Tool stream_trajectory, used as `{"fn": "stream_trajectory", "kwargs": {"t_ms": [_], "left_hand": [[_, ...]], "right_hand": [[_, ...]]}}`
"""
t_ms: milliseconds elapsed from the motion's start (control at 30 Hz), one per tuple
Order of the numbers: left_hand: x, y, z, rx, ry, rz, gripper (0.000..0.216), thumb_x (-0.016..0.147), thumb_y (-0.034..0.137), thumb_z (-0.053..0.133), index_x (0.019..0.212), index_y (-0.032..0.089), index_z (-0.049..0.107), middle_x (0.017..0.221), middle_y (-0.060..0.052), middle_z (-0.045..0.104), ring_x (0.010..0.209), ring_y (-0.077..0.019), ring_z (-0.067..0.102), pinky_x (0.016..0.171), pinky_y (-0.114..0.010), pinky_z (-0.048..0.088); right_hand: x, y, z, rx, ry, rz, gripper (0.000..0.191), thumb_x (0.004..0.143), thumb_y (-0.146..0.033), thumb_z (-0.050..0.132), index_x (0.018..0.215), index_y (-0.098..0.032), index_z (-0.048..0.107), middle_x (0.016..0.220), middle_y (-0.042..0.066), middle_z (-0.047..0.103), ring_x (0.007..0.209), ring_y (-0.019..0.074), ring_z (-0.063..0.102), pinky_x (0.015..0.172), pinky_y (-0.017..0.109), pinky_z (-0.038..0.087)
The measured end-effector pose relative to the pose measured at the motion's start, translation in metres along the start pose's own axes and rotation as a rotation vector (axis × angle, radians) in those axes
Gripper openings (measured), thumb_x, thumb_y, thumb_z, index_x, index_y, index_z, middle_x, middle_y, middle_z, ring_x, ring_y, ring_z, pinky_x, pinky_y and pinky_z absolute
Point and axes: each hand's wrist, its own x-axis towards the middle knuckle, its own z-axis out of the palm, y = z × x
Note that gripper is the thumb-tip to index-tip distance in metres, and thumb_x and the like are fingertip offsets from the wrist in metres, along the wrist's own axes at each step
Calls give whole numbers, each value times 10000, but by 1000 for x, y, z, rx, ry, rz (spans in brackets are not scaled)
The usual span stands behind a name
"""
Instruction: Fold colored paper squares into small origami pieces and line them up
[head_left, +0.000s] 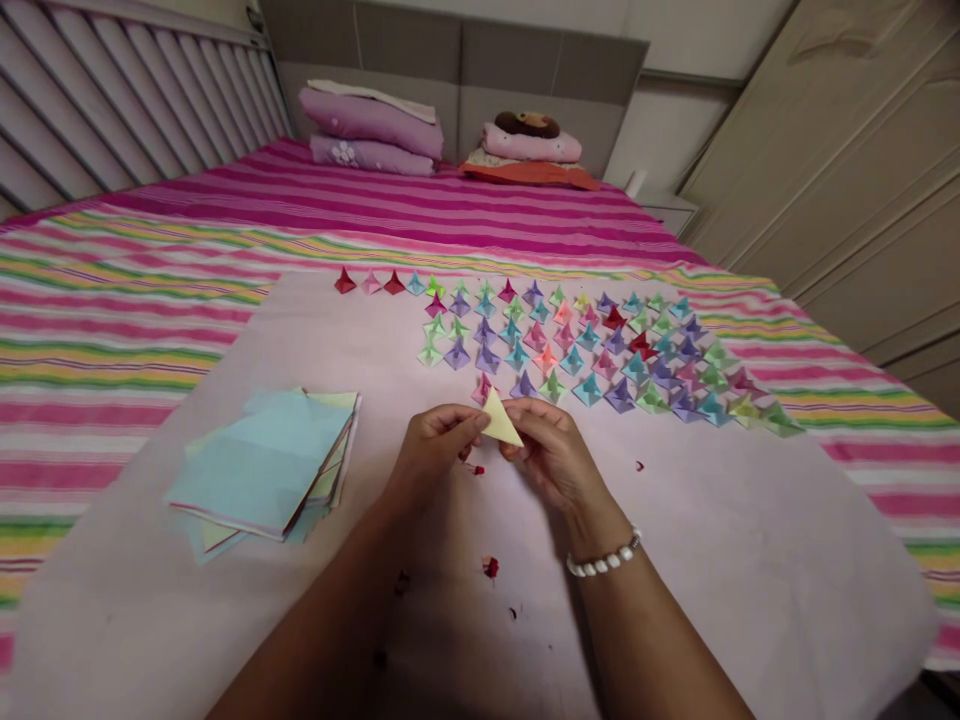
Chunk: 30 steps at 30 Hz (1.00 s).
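Note:
A pale yellow piece of folded paper (501, 420), triangular in shape, is held up in front of me. My left hand (435, 440) pinches its left edge between thumb and fingers. On the other side my right hand (553, 448), with a white bead bracelet on the wrist, grips the right edge. Just beyond the fingertips stand rows of small folded paper figures (589, 390) in many colours, spreading back and to the right. A stack of square paper sheets (262, 455), light blue on top, lies to the left of my left hand.
A large white sheet (697, 560) lies under everything on a striped bedspread (97, 400). Small red scraps (490, 568) are scattered near my arms. Folded bedding (375, 125) sits by the headboard (510, 60). A slatted rail (135, 100) borders the left side.

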Motion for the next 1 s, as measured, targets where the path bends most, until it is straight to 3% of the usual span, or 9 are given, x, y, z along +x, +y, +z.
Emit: {"fn": "stream_trajectory", "kwargs": {"t_ms": [167,300,467,633,867,1000], "left_hand": [[0,3,2,117,55,26,234,723,397,700,750,165,721,582,19,572,506,-87,474,497,-221,396],[0,0,3,265,69,129,219,782,349,623,841,171,736,632,12,609,554,-102,518,526,-217,418],[-4,-2,7,484,42,291,272,872,347,514,915,184,728,771,-17,637,676,-125,573,646,-237,460],[-7,0,10,576,49,355,214,839,316,578,927,169,705,756,-15,600,669,-119,548,633,-228,448],[-4,-8,8,780,48,555,152,853,193,518,836,169,667,701,-9,557,649,-118,527,617,-238,441],[-1,-15,8,685,144,622,197,797,140,583,988,170,620,910,-48,595,738,-122,583,624,-227,497]], "right_hand": [[0,2,-1,-141,-42,-42,181,651,-268,762,811,-190,733,578,-8,667,458,129,570,482,262,461],[3,9,-2,-299,36,-137,171,641,-277,749,776,-181,707,565,-18,650,444,118,552,450,239,429],[4,20,-3,-560,164,-342,107,734,-267,659,779,-180,702,592,-19,596,507,108,513,481,230,398],[1,22,0,-810,175,-564,133,764,-172,597,773,-199,726,660,0,589,587,121,515,549,249,409],[4,26,-4,-667,209,-453,147,728,-205,618,814,-188,736,695,11,622,580,121,529,545,253,431],[5,27,-4,-631,248,-414,143,670,-181,624,765,-190,730,657,-4,612,546,108,507,515,239,410]]}}
